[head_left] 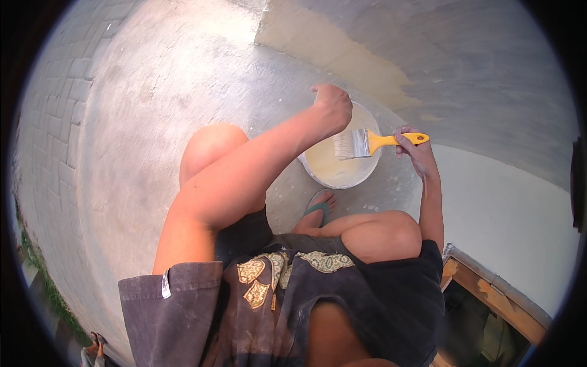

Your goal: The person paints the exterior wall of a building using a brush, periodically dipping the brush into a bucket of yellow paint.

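My right hand (pixel 416 153) grips a wide flat paintbrush (pixel 380 141) by its yellow handle, with the end of the handle sticking out past the fingers. The pale bristles point left, over a round white bucket (pixel 335 185) that holds cream-coloured paint (pixel 324 163). Whether the bristles touch the paint, I cannot tell. My left hand (pixel 333 109) is at the bucket's far left rim, knuckles up. It is curled closed, and what its fingers hold, if anything, is hidden beneath it.
The bucket stands on a speckled concrete floor (pixel 140 122) beside my sandalled foot (pixel 319 207). A grey wall (pixel 489 79) with cream patches rises behind it. A white wall surface (pixel 501 202) and a wooden frame (pixel 489 287) lie at right. Another person's feet (pixel 96 342) show lower left.
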{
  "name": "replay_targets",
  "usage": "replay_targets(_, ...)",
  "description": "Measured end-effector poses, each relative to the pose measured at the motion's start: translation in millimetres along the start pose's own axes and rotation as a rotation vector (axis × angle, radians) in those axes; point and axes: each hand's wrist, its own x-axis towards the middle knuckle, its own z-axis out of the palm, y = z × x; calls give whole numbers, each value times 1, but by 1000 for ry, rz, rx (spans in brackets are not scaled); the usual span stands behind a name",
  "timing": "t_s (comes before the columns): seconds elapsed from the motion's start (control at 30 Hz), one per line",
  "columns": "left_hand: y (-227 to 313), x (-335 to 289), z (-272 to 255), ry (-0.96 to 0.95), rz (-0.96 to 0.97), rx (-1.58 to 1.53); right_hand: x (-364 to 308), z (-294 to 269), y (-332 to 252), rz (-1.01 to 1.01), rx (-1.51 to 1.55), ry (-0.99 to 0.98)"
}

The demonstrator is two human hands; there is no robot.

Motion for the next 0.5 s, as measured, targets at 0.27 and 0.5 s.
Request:
replay_targets(0.27, 3, -2, -9, -67, -39, 86, -20, -12, -1, -123, -34, 26)
replay_targets(0.5, -4, -19, -39, -200, -250, 119, -30, -14, -85, -465, -130, 239)
